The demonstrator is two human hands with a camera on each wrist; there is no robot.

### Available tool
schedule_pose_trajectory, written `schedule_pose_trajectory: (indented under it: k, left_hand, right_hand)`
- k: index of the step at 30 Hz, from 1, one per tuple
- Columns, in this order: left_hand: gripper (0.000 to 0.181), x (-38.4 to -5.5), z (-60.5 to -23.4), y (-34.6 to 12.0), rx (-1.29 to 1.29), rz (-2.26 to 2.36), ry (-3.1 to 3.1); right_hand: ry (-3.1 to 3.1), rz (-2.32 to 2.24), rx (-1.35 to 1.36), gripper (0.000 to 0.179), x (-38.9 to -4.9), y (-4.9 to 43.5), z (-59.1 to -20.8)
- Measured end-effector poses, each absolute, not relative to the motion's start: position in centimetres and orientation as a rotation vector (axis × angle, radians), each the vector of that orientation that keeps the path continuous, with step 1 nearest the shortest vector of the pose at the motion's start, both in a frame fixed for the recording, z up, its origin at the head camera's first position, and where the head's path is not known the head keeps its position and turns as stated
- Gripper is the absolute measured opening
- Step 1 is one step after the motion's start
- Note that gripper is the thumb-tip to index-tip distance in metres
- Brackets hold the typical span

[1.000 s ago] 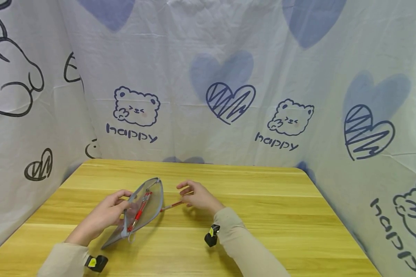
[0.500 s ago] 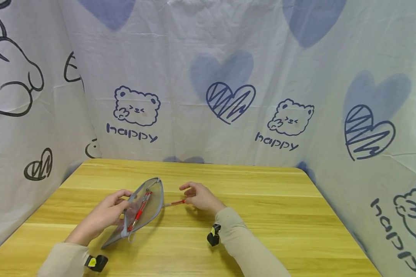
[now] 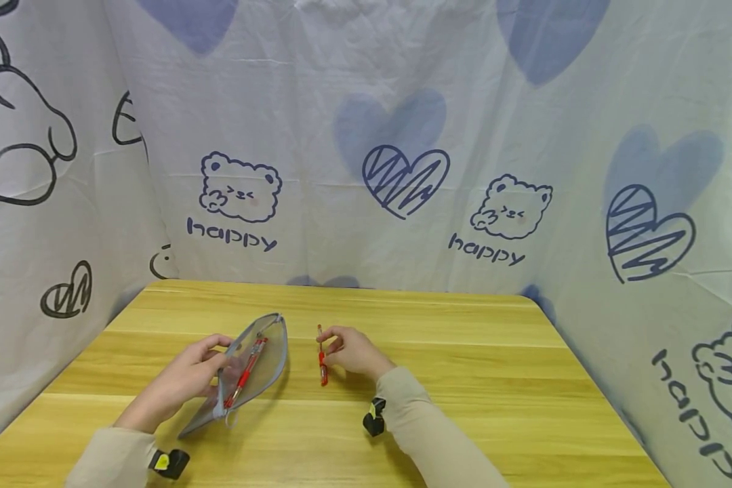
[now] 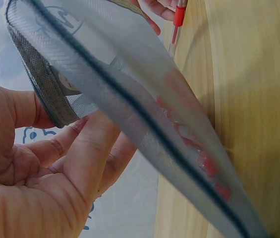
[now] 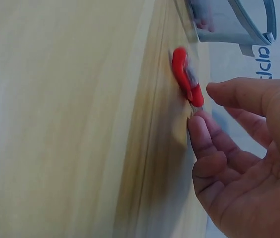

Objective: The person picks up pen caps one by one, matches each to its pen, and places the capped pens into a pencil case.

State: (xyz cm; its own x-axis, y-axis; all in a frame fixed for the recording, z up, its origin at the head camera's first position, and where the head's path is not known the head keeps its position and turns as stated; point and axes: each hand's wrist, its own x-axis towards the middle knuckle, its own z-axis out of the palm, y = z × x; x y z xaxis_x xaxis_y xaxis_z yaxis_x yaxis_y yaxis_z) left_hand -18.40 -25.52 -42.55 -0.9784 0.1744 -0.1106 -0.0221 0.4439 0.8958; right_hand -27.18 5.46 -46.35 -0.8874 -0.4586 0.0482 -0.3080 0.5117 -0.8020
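Observation:
My left hand (image 3: pixel 192 373) grips the upper edge of a grey mesh zip pouch (image 4: pixel 144 109), which stands tilted on the table with its mouth gaping to the right. Several red pens (image 3: pixel 248 371) lie inside, blurred through the mesh in the left wrist view. A little to the right of the mouth, my right hand (image 3: pixel 354 351) pinches a clear pen with red parts (image 3: pixel 322 362) between thumb and fingers. That pen points away from me, its red capped end nearer. In the right wrist view the red end (image 5: pixel 183 72) sticks out past the fingertips.
The wooden table (image 3: pixel 463 379) has a light grain and ends in front of a white curtain (image 3: pixel 317 224) printed with hearts and bears. More curtain (image 3: pixel 653 271) hangs along both sides. A black camera (image 3: pixel 373 417) is strapped to the right wrist.
The pen in my right hand has swung from lying sideways toward the pouch to pointing away from me, its end now apart from the pouch. The left hand and pouch stay put.

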Motion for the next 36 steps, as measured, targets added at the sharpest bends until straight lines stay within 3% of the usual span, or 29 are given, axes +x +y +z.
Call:
schedule_pose_trajectory:
  k: [20, 36]
  left_hand:
    - [0.043, -18.3, -42.5, -25.6, 0.141, 1.564, 2.488]
    - [0.045, -18.4, -42.6, -25.7, 0.152, 1.526, 2.526]
  right_hand:
    - [2.861, -1.212, -0.423, 0.02, -27.1, 2.6, -46.9]
    - [2.932, -1.119, -0.263, 0.018, -26.4, 2.1, -46.1]
